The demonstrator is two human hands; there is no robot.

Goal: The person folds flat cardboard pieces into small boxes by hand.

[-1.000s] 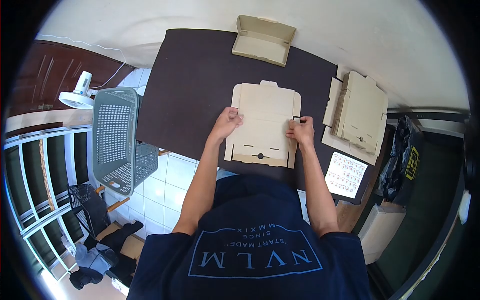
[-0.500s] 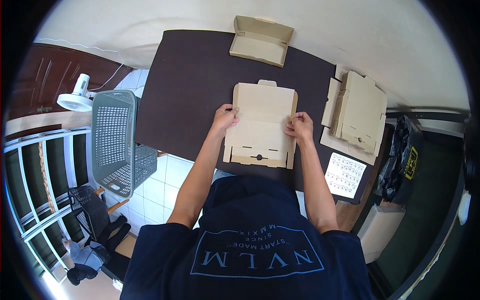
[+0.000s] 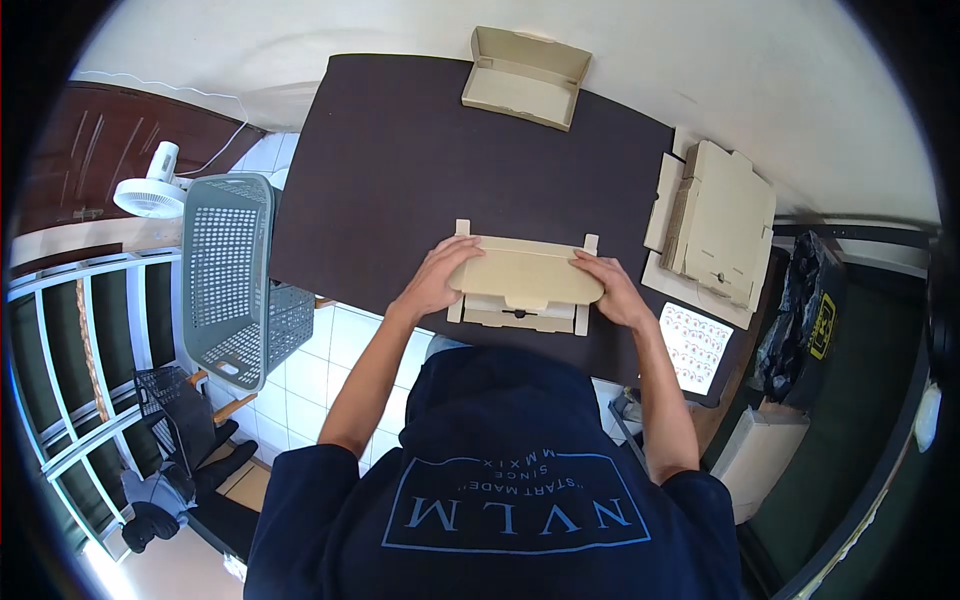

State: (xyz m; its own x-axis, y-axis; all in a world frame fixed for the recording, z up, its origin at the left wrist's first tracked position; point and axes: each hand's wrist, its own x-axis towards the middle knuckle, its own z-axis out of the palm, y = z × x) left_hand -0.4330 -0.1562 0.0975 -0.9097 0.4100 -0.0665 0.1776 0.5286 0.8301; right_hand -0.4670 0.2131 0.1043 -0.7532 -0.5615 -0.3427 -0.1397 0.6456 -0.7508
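Note:
On the dark table's near edge lies a brown cardboard box blank (image 3: pixel 525 265). Its far panel is folded over toward me, covering much of the base, and the tabbed end points my way. My left hand (image 3: pixel 440 272) grips the left end of this fold, fingers on top of the cardboard. At the right end, my right hand (image 3: pixel 612 288) presses in the same way, fingers bent over the edge. Two small flaps stick out past the far side of the fold. Both thumbs are mostly hidden.
A folded open box (image 3: pixel 525 85) stands at the table's (image 3: pixel 400 150) far edge. Stacked flat blanks (image 3: pixel 725 220) and a sticker sheet (image 3: pixel 690 348) lie on the right. Left of the table are a grey basket (image 3: pixel 230 280), a fan (image 3: pixel 152 195) and a person (image 3: pixel 165 500).
The blank lay flat and open half a second ago; its far panel has come up and over toward me. Both hands have shifted slightly nearer, now over the folded panel's ends.

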